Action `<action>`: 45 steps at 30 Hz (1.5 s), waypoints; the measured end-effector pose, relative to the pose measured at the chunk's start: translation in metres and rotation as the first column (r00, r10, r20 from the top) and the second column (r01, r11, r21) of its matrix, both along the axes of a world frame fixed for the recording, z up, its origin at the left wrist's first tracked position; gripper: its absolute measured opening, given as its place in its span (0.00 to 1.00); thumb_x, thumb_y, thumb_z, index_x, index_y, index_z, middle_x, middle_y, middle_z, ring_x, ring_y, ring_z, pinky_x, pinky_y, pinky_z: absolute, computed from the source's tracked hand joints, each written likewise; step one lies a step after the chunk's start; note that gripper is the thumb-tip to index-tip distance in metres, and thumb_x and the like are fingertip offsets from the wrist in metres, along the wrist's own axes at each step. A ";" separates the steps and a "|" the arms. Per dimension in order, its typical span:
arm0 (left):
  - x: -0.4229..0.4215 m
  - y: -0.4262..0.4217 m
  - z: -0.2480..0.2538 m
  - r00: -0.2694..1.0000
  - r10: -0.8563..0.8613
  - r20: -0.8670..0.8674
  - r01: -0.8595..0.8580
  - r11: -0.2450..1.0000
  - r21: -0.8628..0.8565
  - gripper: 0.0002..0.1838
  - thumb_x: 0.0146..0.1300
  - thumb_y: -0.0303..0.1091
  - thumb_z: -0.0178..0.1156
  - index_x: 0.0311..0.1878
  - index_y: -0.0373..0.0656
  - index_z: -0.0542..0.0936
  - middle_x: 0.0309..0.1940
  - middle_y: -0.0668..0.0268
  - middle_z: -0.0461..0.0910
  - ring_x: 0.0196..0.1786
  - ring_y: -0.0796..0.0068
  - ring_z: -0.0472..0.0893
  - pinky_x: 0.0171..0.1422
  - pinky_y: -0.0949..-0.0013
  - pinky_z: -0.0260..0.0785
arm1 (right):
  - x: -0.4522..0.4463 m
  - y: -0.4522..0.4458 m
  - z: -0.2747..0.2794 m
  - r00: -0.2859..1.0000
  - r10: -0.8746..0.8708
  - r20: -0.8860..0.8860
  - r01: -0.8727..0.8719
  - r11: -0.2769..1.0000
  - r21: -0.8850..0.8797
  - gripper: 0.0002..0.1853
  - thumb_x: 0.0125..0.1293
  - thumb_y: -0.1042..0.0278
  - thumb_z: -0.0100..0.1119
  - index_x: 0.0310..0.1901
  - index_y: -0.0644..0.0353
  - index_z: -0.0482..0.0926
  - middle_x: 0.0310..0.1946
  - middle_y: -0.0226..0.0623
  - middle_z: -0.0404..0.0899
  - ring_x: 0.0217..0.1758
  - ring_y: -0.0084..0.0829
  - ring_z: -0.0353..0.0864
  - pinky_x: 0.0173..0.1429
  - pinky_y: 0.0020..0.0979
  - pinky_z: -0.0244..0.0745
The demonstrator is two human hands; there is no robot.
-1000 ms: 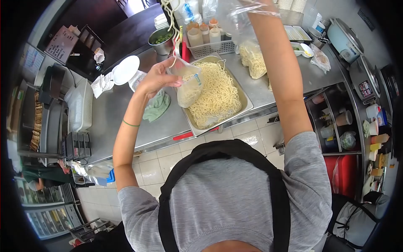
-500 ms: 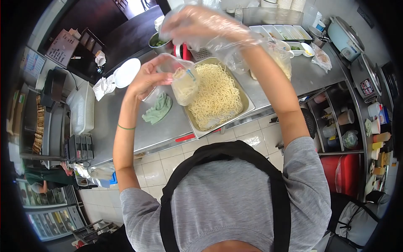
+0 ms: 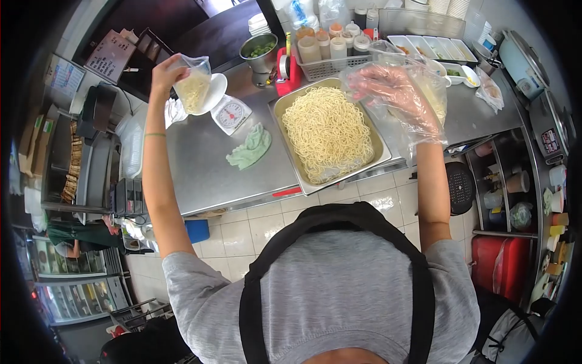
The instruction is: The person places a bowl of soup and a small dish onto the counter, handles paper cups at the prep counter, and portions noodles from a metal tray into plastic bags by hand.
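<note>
High at the left, my left hand [image 3: 168, 74] grips the top of a clear plastic bag of noodles [image 3: 194, 90]. The bag hangs at the white plate [image 3: 216, 93] on the kitchen scale [image 3: 231, 114]; whether they touch I cannot tell. My right hand [image 3: 391, 91], in a loose clear plastic glove, is spread beside the upper right of the metal tray [image 3: 383, 151] and holds nothing visible. Pale cooked noodles [image 3: 327, 130] are heaped in that tray. Partly behind the gloved hand is another clear bag with pale contents [image 3: 433, 97].
A green cloth [image 3: 250, 147] lies on the steel counter [image 3: 206, 182]. Behind the tray stand a basket of sauce bottles [image 3: 333, 67], a red tape dispenser [image 3: 287, 73] and a metal pot of greens [image 3: 259, 50]. White topping containers [image 3: 433, 47] are at the back right.
My left hand has carried the noodle bag left, from beside the tray to the scale. My gloved right hand has come down and right, from above the tray to its right side.
</note>
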State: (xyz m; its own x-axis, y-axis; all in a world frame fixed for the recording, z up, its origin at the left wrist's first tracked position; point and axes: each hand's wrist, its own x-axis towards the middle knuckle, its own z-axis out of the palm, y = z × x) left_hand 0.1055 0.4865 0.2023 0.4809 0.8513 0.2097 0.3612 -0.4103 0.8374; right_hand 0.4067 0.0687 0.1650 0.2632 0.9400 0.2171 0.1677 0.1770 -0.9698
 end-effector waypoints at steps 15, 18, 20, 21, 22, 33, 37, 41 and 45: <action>0.057 0.005 -0.089 0.816 0.116 -0.567 0.279 0.780 0.560 0.27 0.46 0.35 0.65 0.54 0.44 0.75 0.55 0.49 0.72 0.59 0.54 0.70 0.60 0.59 0.65 | -0.014 -0.013 -0.044 0.989 0.001 -0.150 -0.015 0.996 -0.086 0.16 0.59 0.64 0.60 0.44 0.68 0.77 0.36 0.36 0.80 0.38 0.26 0.81 0.40 0.25 0.74; 0.068 -0.032 -0.073 0.702 0.282 -0.654 0.270 0.744 0.611 0.27 0.50 0.39 0.64 0.56 0.47 0.75 0.56 0.48 0.71 0.63 0.51 0.66 0.62 0.55 0.64 | -0.013 -0.011 -0.060 0.996 0.032 -0.084 -0.041 0.994 -0.098 0.16 0.59 0.64 0.60 0.45 0.65 0.78 0.37 0.34 0.80 0.37 0.24 0.80 0.40 0.25 0.73; 0.073 -0.045 -0.066 0.681 0.297 -0.669 0.250 0.764 0.594 0.27 0.51 0.42 0.63 0.56 0.48 0.75 0.55 0.49 0.71 0.62 0.51 0.67 0.60 0.53 0.65 | -0.015 -0.009 -0.064 0.999 0.017 -0.033 -0.021 0.990 -0.137 0.17 0.58 0.64 0.62 0.45 0.66 0.78 0.37 0.35 0.80 0.37 0.24 0.80 0.42 0.26 0.73; 0.074 -0.049 -0.064 0.672 0.305 -0.675 0.238 0.774 0.587 0.27 0.51 0.43 0.63 0.56 0.48 0.75 0.55 0.49 0.71 0.62 0.51 0.67 0.60 0.53 0.65 | -0.015 -0.010 -0.065 0.999 0.010 -0.038 -0.015 0.991 -0.132 0.16 0.58 0.64 0.62 0.45 0.66 0.78 0.37 0.35 0.80 0.36 0.23 0.80 0.41 0.25 0.73; 0.074 -0.054 -0.063 0.662 0.305 -0.685 0.234 0.784 0.575 0.26 0.51 0.43 0.63 0.55 0.48 0.75 0.54 0.49 0.72 0.62 0.51 0.67 0.59 0.53 0.66 | -0.015 -0.010 -0.066 0.999 0.004 -0.043 -0.010 0.992 -0.128 0.16 0.58 0.64 0.62 0.45 0.65 0.78 0.37 0.34 0.80 0.36 0.23 0.80 0.41 0.25 0.73; 0.028 0.020 -0.036 0.965 -0.020 -0.261 0.088 0.964 0.252 0.27 0.46 0.21 0.63 0.54 0.32 0.73 0.42 0.51 0.79 0.35 0.71 0.81 0.40 0.75 0.75 | 0.009 -0.080 -0.054 0.938 -0.290 -0.190 0.284 0.957 -0.059 0.16 0.60 0.65 0.60 0.44 0.68 0.77 0.36 0.38 0.80 0.35 0.26 0.81 0.39 0.25 0.75; 0.053 -0.042 0.019 0.967 -0.253 0.022 0.254 0.957 -0.142 0.27 0.58 0.19 0.56 0.62 0.32 0.64 0.54 0.58 0.73 0.43 0.77 0.80 0.43 0.82 0.74 | 0.012 -0.127 -0.049 0.849 -0.447 -0.282 0.430 0.894 -0.122 0.14 0.61 0.64 0.59 0.43 0.66 0.78 0.35 0.37 0.81 0.36 0.26 0.81 0.40 0.26 0.75; 0.118 -0.129 0.044 0.857 -0.511 0.068 0.510 0.824 -0.244 0.27 0.57 0.20 0.56 0.62 0.35 0.65 0.58 0.62 0.69 0.40 0.85 0.77 0.43 0.85 0.72 | 0.021 -0.163 -0.067 0.790 -0.567 -0.232 0.525 0.822 -0.221 0.17 0.61 0.61 0.59 0.44 0.65 0.78 0.36 0.37 0.81 0.37 0.26 0.81 0.40 0.25 0.74; 0.193 -0.189 0.023 0.670 -0.727 0.151 0.732 0.614 -0.296 0.29 0.54 0.22 0.59 0.62 0.36 0.66 0.56 0.65 0.72 0.41 0.84 0.76 0.44 0.82 0.72 | 0.025 -0.186 -0.083 0.737 -0.609 -0.293 0.557 0.793 -0.247 0.15 0.61 0.63 0.58 0.45 0.65 0.78 0.36 0.36 0.81 0.36 0.26 0.82 0.39 0.24 0.73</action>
State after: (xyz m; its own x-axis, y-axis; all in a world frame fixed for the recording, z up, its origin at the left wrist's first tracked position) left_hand 0.2990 0.2978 0.2255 0.9711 0.2378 0.0183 0.0445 -0.2560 0.9657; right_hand 0.4317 -0.1173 0.0824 0.8007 0.5890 -0.1093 -0.1495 0.0198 -0.9886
